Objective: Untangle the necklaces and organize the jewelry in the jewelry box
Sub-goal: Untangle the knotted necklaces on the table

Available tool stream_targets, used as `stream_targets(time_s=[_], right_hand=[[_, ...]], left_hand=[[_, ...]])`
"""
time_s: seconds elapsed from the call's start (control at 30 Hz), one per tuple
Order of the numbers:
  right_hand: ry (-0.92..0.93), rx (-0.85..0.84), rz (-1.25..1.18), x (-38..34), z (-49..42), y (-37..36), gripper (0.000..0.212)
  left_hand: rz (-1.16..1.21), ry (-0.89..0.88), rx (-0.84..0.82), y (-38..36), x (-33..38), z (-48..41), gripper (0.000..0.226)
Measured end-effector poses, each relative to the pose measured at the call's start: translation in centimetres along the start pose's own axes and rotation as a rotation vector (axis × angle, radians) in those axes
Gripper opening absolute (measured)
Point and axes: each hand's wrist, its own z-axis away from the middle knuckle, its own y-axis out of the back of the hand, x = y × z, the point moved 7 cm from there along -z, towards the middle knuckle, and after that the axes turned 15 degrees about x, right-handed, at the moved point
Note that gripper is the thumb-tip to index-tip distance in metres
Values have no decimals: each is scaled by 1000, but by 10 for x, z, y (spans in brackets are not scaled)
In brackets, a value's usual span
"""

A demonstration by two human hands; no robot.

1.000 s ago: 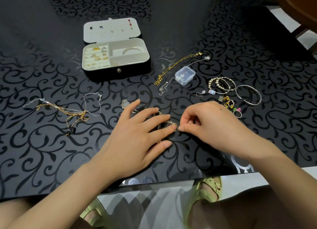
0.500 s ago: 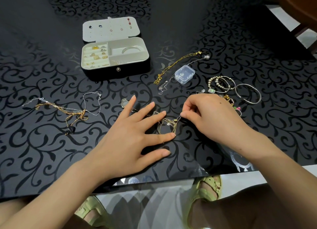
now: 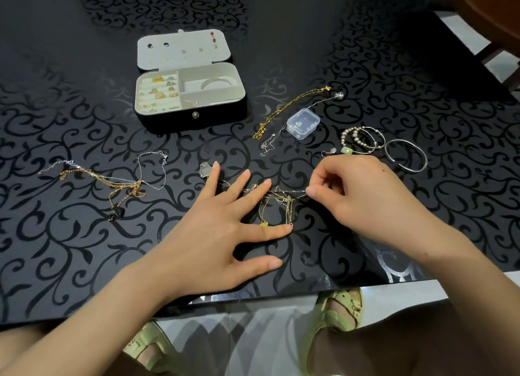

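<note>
A knot of thin gold and silver necklaces [image 3: 278, 202] lies on the black patterned table between my hands. My left hand [image 3: 222, 235] lies flat with fingers spread, its fingertips pinning parts of the chains down. My right hand [image 3: 363, 195] pinches a silver strand at the knot's right side, pulling it taut. The open black jewelry box [image 3: 194, 116] stands at the back left, with rings and a bangle in its white compartments and earrings on its lid. A second tangle of chains [image 3: 112, 184] lies at the left.
A gold chain [image 3: 289, 108] and a silver chain lie right of the box beside a small clear plastic case [image 3: 302, 122]. Bead bracelets [image 3: 360, 140] and a silver bangle [image 3: 406, 156] rest at the right. The table's near edge runs just below my hands.
My right hand has pulled the strand up and to the right, stretching the knot out. My left hand's fingers have spread wider over the chains.
</note>
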Motion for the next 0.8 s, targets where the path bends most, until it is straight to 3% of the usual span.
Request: stream_targets(time_s=[0.13,0.3,0.53,0.7,0.8], right_hand=[[-20,31,-92,0,0,-1,12],[-21,86,5,1,-11,-8,11],[13,19,165,1,-11,-15,12],[19,-36,177,2,0,-7,14],[-4,-87,140,4,9,-4,15]], left_hand=[[52,12,-8,0,1,0,43],[65,-22,16,6,2,-1,42],[80,-65,36,8,4,-3,39],[163,-5,175,20,3,-10,42],[96,0,212,18,1,-14,43]])
